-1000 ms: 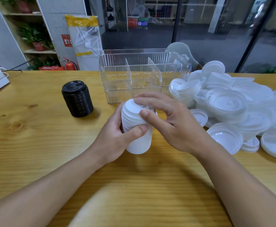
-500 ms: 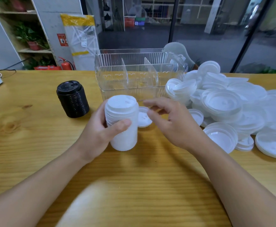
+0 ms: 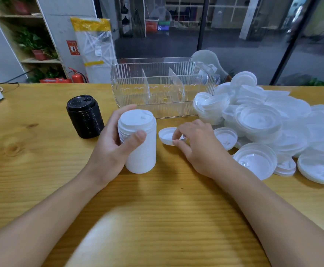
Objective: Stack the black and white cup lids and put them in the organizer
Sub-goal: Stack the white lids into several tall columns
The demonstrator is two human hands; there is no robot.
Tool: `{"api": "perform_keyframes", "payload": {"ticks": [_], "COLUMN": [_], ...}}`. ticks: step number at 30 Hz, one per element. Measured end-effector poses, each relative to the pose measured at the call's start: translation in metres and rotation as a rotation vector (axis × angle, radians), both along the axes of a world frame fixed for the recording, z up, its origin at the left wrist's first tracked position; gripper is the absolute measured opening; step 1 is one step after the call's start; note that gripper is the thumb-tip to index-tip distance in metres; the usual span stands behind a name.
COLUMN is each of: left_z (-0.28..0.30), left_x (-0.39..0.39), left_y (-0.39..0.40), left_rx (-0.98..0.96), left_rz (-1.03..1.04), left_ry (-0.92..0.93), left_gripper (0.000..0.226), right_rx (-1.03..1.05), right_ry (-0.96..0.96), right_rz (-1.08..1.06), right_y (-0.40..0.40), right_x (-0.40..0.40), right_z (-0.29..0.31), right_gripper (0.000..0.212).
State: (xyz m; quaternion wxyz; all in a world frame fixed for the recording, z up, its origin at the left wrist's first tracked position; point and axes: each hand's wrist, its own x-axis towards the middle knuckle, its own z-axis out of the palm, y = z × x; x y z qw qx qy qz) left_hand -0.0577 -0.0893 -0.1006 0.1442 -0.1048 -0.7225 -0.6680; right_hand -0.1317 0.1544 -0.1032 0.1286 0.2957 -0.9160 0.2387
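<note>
White lid stack (image 3: 140, 143) upright in left hand (image 3: 109, 149) grip; right hand (image 3: 197, 143) pinches loose lid (image 3: 167, 134) beside it.

My left hand (image 3: 111, 147) wraps the tall lid stack (image 3: 139, 141), which stands upright on the table (image 3: 41, 170) near its middle. Just right of that stack lies a single lid (image 3: 168, 135) upside down, and my right hand (image 3: 197, 145) pinches its near rim. Left of my left hand, a second lid stack (image 3: 85, 116) stands on its own, apart from everything. Behind both stacks, toward the far edge, sits the organizer (image 3: 163, 89), its dividers splitting it into compartments side by side. The loose lid pile (image 3: 269, 122) spreads along the right side, from beside the organizer toward the right edge.
</note>
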Motion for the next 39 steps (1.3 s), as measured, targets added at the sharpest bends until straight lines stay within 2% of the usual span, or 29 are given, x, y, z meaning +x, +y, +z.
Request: {"api": "perform_keyframes", "payload": {"ticks": [5, 9, 12, 17, 20, 22, 25, 28, 33, 39], "left_z": [-0.001, -0.003, -0.004, -0.002, -0.002, -0.001, -0.002, -0.002, -0.002, -0.002], "left_x": [0.001, 0.001, 0.0, 0.002, 0.002, 0.002, 0.0, 0.0, -0.001, 0.0], "left_y": [0.004, 0.005, 0.004, 0.005, 0.004, 0.004, 0.004, 0.003, 0.004, 0.004], "left_rx": [0.003, 0.016, 0.018, 0.02, 0.02, 0.017, 0.009, 0.008, 0.019, 0.024], "left_rz": [-0.036, -0.04, -0.039, -0.043, -0.047, -0.052, -0.053, -0.058, -0.057, -0.06], "left_ry": [-0.022, -0.027, -0.031, -0.017, -0.02, -0.018, -0.028, -0.025, -0.014, -0.025], "left_gripper": [0.08, 0.068, 0.065, 0.087, 0.087, 0.087, 0.074, 0.073, 0.064, 0.065], "right_rx": [-0.06, -0.192, -0.216, -0.109, -0.083, -0.096, -0.037, 0.063, 0.008, 0.036], "right_ry": [0.108, 0.05, 0.033, 0.044, 0.054, 0.031, 0.024, 0.006, 0.094, 0.088], "right_rz": [0.009, 0.032, 0.036, 0.066, 0.076, 0.077, 0.057, 0.026, 0.057, 0.067], "right_y": [-0.006, -0.004, -0.003, -0.005, -0.004, 0.0, 0.011, 0.022, 0.018, 0.009], "right_x": [0.002, 0.002, 0.004, 0.004, 0.001, 0.0, -0.005, -0.01, -0.011, -0.006], "right_z": [-0.002, -0.002, -0.001, -0.005, -0.007, -0.006, -0.003, -0.003, -0.005, -0.004], "right_gripper": [0.012, 0.009, 0.003, 0.022, 0.024, 0.033, 0.046, 0.036, 0.006, 0.019]}}
